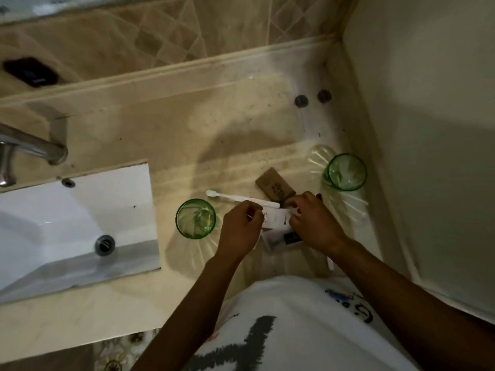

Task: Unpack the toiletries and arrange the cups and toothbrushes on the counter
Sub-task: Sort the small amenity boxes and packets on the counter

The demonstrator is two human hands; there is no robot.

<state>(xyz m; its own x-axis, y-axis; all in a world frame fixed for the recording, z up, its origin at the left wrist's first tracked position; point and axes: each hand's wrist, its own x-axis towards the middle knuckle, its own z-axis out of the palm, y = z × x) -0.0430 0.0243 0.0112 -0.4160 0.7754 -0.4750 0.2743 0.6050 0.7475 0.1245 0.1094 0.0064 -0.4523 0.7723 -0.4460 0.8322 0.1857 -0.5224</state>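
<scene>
I look down on a beige stone bathroom counter point(166, 129), dimly lit, with a white rectangular sink point(67, 218) at the left. Both bare hands meet over a small white paper toiletry packet point(276, 218), held just above the counter near its front edge. My left hand point(239, 228) pinches the packet's left end with fingers closed; my right hand point(313, 223) is closed on its right end, as if to tear it open.

A white plastic toothbrush point(233, 196) lies flat just behind the hands, bristle head pointing left. A brown rectangular soap bar point(273, 183) lies just beyond it. One green ribbed glass cup point(195, 218) stands upright left of the hands; a second green glass cup point(345, 171) stands upright near the right wall. A clear packet with a dark label point(284, 239) lies under the hands.

I judge the paper packet light, thin and easily torn, best gripped at opposite edges. The glass cups look fragile and perhaps slippery, so I would hold them around the body. The toothbrush is light and stiff; take it by the handle.
</scene>
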